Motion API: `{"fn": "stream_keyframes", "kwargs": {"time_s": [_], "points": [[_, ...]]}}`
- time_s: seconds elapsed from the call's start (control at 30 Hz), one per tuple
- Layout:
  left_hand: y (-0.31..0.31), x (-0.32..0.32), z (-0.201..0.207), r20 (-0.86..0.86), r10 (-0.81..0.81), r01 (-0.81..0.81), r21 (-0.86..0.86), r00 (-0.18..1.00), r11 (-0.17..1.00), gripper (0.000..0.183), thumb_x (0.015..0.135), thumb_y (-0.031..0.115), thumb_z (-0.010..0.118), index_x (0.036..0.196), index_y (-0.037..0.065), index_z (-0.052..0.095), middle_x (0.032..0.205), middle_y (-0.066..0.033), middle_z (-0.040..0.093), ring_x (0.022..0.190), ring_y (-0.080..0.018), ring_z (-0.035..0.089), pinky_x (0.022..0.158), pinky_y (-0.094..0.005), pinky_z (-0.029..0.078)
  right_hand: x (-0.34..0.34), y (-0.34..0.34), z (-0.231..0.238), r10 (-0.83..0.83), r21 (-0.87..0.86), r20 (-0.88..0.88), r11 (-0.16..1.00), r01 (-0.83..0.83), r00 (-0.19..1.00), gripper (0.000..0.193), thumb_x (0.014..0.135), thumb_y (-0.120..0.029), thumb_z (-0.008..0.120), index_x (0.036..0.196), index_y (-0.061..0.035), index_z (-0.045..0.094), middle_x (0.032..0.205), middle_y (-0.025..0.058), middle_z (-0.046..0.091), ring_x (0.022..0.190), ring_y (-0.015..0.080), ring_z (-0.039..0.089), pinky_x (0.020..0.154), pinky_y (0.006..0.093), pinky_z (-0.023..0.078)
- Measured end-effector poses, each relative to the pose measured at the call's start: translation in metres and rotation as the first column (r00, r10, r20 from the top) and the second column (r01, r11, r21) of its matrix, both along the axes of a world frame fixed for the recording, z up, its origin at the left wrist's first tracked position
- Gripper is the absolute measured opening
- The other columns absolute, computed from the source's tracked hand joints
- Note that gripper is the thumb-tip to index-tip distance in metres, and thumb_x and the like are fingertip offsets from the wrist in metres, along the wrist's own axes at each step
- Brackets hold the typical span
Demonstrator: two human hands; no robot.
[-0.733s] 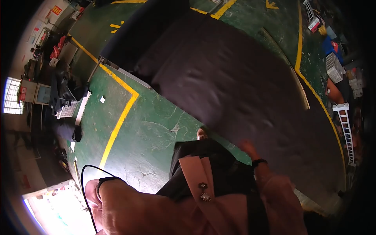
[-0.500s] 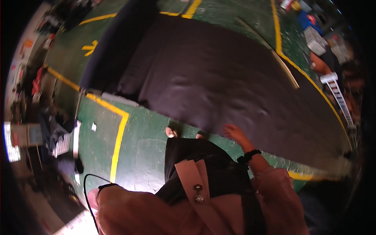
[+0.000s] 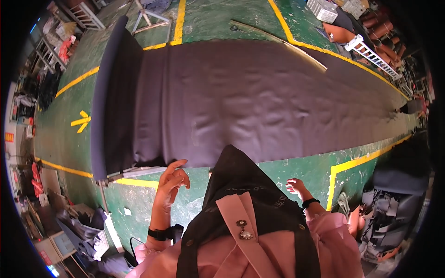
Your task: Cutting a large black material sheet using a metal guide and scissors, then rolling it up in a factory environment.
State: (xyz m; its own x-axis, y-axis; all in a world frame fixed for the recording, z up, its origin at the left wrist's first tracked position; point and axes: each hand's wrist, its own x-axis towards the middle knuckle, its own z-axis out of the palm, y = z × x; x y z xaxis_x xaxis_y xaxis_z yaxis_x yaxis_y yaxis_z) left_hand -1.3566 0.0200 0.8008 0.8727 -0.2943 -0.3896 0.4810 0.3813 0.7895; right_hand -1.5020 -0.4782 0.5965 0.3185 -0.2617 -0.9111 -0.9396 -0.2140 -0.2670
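A long dark brown sheet, smooth and leather-like with soft wrinkles, stretches from left to right in front of me. Its left end rises to a blue-grey roll or folded edge. My left hand is raised beside the sheet's near edge, index finger stretched out and the others loosely bent, with nothing seen in it. Whether a fingertip touches the sheet I cannot tell. Over the green floor, apart from the sheet, my right hand hangs with its fingers loosely apart and holds nothing visible.
Past the sheet's far edge lies a long thin strip on the green floor. A metal bar runs under the near left corner. Stacked dark material stands at right, a white ladder-like rack at far right, and a metal frame at the back.
My view has swung left and shows more of the sheet's left end. My left hand has come into view near the sheet; my right hand has drawn back from its near edge.
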Motion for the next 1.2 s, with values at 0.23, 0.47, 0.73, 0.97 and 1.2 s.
{"fn": "stream_keyframes", "kwargs": {"time_s": [0.23,0.47,0.73,0.97,1.2], "points": [[0.008,0.125,-0.027,-0.100,-0.197,0.206,0.085,0.975,0.975,0.042,0.079,0.009,0.053,0.119,-0.001,0.046,0.069,-0.0056,0.054,0.066,-0.0131,0.054,0.064,-0.0246,0.042,0.096,0.052,-0.034,-0.088,0.147,0.098,0.986,0.073,0.991,0.029,0.086,-0.021,0.054,0.112,-0.0078,0.054,0.097,0.0083,0.064,0.080,0.0217,0.063,0.065,0.0331,0.051],[-0.034,0.359,-0.046,0.031,-0.413,0.391,0.265,0.910,0.881,0.036,0.082,0.009,0.051,0.116,0.000,0.050,0.068,-0.0041,0.054,0.065,-0.0135,0.053,0.062,-0.0262,0.043,0.259,0.079,-0.095,-0.183,0.233,0.173,0.962,0.140,0.968,0.024,0.084,-0.018,0.056,0.105,-0.0070,0.058,0.087,0.0082,0.065,0.067,0.0200,0.063,0.053,0.0311,0.050],[0.018,0.549,-0.191,-0.318,-0.493,0.550,0.704,0.809,0.448,0.041,0.079,0.019,0.056,0.116,0.003,0.051,0.078,-0.0078,0.061,0.072,-0.0153,0.058,0.066,-0.0286,0.047,0.499,0.104,-0.063,-0.069,0.284,0.227,0.959,0.001,0.971,0.036,0.081,-0.027,0.062,0.111,-0.0073,0.057,0.086,0.0032,0.060,0.070,0.0110,0.055,0.062,0.0267,0.048],[0.029,0.677,-0.242,-0.332,-0.766,0.562,0.826,0.550,0.046,0.042,0.076,0.039,0.062,0.107,0.011,0.057,0.090,-0.0113,0.063,0.084,-0.0254,0.060,0.070,-0.0363,0.047,0.648,0.125,-0.025,0.266,0.207,0.169,0.932,-0.299,0.949,0.079,0.069,-0.063,0.061,0.123,-0.0066,0.049,0.119,0.0152,0.054,0.111,0.0296,0.049,0.093,0.0354,0.038],[0.020,0.908,-0.284,-0.286,-0.935,0.412,0.893,0.209,-0.181,0.028,0.079,0.027,0.060,0.096,0.004,0.059,0.077,-0.0096,0.063,0.073,-0.0220,0.062,0.063,-0.0329,0.048,0.786,0.169,-0.051,0.109,-0.002,0.183,0.994,-0.111,0.977,0.051,0.073,-0.055,0.060,0.099,-0.0111,0.061,0.096,0.0087,0.064,0.091,0.0252,0.060,0.079,0.0348,0.046]]}}
